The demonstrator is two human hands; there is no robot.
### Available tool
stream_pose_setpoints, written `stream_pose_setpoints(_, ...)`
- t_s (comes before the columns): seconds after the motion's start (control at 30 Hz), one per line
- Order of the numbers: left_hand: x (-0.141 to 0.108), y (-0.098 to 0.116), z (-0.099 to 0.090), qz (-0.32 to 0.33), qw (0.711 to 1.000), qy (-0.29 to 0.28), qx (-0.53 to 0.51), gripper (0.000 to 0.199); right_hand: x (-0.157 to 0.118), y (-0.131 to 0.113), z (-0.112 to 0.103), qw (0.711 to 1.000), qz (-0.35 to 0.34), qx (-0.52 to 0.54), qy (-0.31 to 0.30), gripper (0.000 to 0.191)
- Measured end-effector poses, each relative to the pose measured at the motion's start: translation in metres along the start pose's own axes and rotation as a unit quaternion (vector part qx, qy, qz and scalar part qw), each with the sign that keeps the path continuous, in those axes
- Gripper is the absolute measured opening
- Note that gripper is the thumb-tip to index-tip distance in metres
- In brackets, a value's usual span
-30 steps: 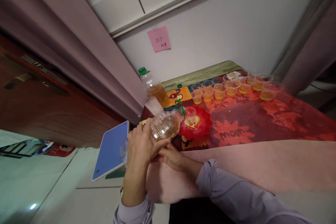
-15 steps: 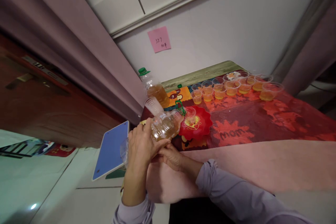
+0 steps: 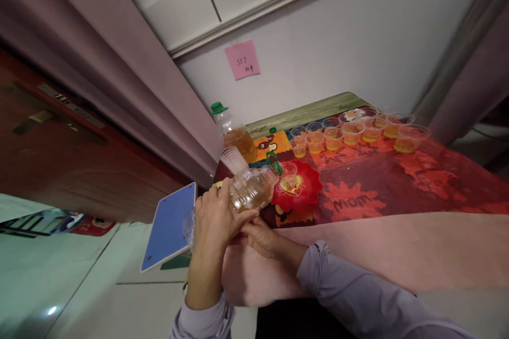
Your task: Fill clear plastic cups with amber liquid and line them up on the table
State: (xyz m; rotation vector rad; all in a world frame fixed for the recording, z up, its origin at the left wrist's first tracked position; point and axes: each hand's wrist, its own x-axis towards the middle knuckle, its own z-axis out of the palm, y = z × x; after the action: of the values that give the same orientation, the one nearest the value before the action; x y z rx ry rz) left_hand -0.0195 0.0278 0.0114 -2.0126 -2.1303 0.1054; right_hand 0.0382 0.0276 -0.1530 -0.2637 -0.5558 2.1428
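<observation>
A clear plastic bottle (image 3: 250, 190) with amber liquid lies tilted in both of my hands, its mouth and green ring pointing right. My left hand (image 3: 217, 217) wraps over its body from the near left side. Below the bottle, my right hand (image 3: 258, 233) is closed against its underside, the fingertips partly hidden. The bottle's neck hangs over the rim of a small clear plastic cup (image 3: 289, 174). That cup stands on a red scalloped plate (image 3: 308, 196). Whether liquid is flowing cannot be made out.
A larger bottle (image 3: 238, 137) with a green cap and amber liquid stands behind, beside a stack of clear cups (image 3: 234, 160). Two rows of cups (image 3: 333, 139) with amber liquid run along the table's back. A loose green cap (image 3: 272, 130) lies near them. A blue board (image 3: 169, 225) is at left.
Hardly anything differs. The view has shifted very slightly; both hands, the tilted bottle and the cup on the plate keep their places.
</observation>
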Motion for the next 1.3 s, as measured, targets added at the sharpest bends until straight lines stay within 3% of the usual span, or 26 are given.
stream_pose_setpoints(1.3, 0.0003, -0.0019, 0.0018, 0.008, 1.0, 0.004, 0.002, 0.093, 0.0009, 0.0019, -0.0017, 1.0, 0.001, -0.004, -0.009, 0.049)
